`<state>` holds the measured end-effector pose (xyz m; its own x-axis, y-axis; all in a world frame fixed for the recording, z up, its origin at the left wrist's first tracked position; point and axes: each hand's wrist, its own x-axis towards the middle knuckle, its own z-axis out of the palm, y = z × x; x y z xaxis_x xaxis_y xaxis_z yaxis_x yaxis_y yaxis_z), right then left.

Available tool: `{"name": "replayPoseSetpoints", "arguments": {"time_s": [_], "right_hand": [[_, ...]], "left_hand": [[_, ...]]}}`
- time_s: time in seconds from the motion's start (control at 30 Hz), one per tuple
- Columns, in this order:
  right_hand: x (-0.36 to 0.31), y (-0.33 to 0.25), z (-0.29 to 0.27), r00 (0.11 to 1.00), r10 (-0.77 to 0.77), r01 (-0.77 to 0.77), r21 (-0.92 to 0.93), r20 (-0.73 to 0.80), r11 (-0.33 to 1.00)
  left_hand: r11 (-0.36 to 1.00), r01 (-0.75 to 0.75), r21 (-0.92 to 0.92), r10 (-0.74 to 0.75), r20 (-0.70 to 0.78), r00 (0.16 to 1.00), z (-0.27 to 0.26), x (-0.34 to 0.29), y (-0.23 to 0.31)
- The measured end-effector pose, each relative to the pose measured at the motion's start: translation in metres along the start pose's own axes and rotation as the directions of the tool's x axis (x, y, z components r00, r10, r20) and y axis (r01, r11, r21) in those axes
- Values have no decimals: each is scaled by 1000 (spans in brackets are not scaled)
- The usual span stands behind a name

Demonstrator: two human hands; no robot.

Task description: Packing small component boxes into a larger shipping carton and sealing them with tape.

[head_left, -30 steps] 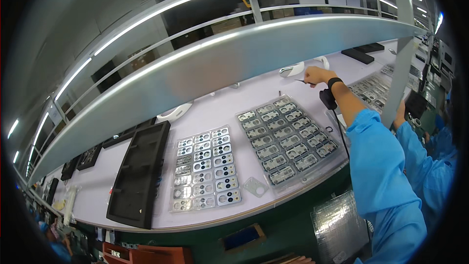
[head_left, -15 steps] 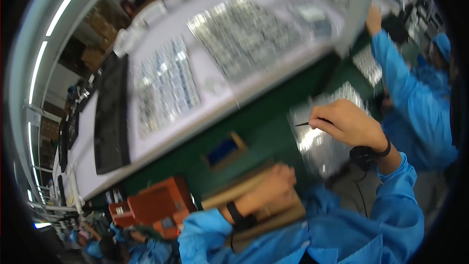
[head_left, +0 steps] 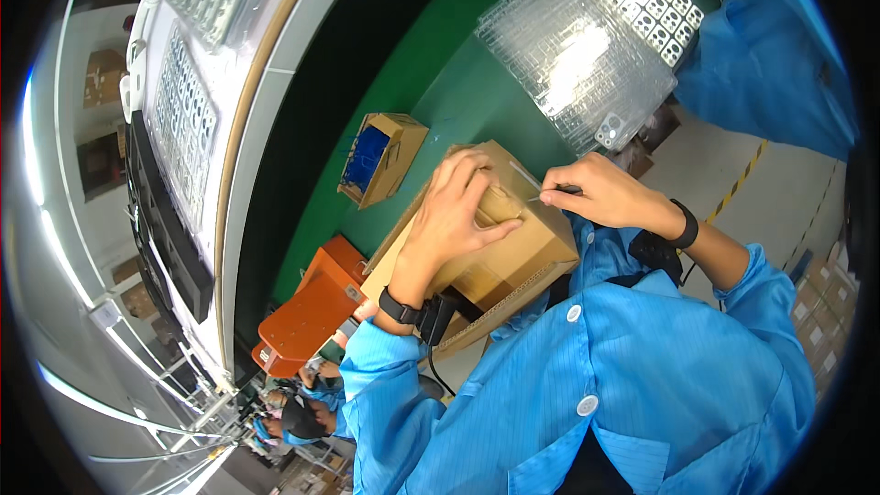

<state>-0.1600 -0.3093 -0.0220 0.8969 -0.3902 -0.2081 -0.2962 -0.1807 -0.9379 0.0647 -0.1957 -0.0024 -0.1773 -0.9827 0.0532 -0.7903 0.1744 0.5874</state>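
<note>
A cardboard box (head_left: 541, 243) stands open in front of my body. My left hand (head_left: 449, 211) reaches over it, its thumb and fingers curved round a tan piece (head_left: 500, 206) in the box's opening. Just to the right, my right hand (head_left: 610, 192) pinches a slim pointed tool (head_left: 570, 190), dark along its handle with a light tip. That tip is close to the tan piece; I cannot tell whether they touch. The rest of the box's contents is mostly hidden by my left hand.
Beyond the box lies a small carton (head_left: 394, 160) with a blue inside. An orange bin (head_left: 316, 312) is at the left. Stacked clear plastic trays (head_left: 568, 55) sit on the green bench (head_left: 467, 82), beside a white sheet of parts (head_left: 646, 5). A co-worker's blue sleeve (head_left: 770, 64) is at the right.
My view has turned and come lower over the box. My right hand has moved from above the clear trays to the box, still pinching the tool. My left hand now grips the tan piece.
</note>
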Motion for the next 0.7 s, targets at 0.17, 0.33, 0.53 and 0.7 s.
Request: {"name": "replayPoseSetpoints", "arguments": {"time_s": [0.17,0.33,0.53,0.7], "right_hand": [[8,9,8,1000,1,0,46,-14,999],[17,17,4,998,-68,68,88,1,994],[28,15,-5,989,-120,114,81,82,990],[33,19,1,973,-208,206,30,99,978]], "left_hand": [[1000,-5,9,5,2,1000,6,-3,-5],[1000,0,13,0,3,1000,7,-1,-8],[1000,2,15,-2,0,1000,7,0,-8],[1000,3,12,-2,-15,1000,8,1,-8]]}}
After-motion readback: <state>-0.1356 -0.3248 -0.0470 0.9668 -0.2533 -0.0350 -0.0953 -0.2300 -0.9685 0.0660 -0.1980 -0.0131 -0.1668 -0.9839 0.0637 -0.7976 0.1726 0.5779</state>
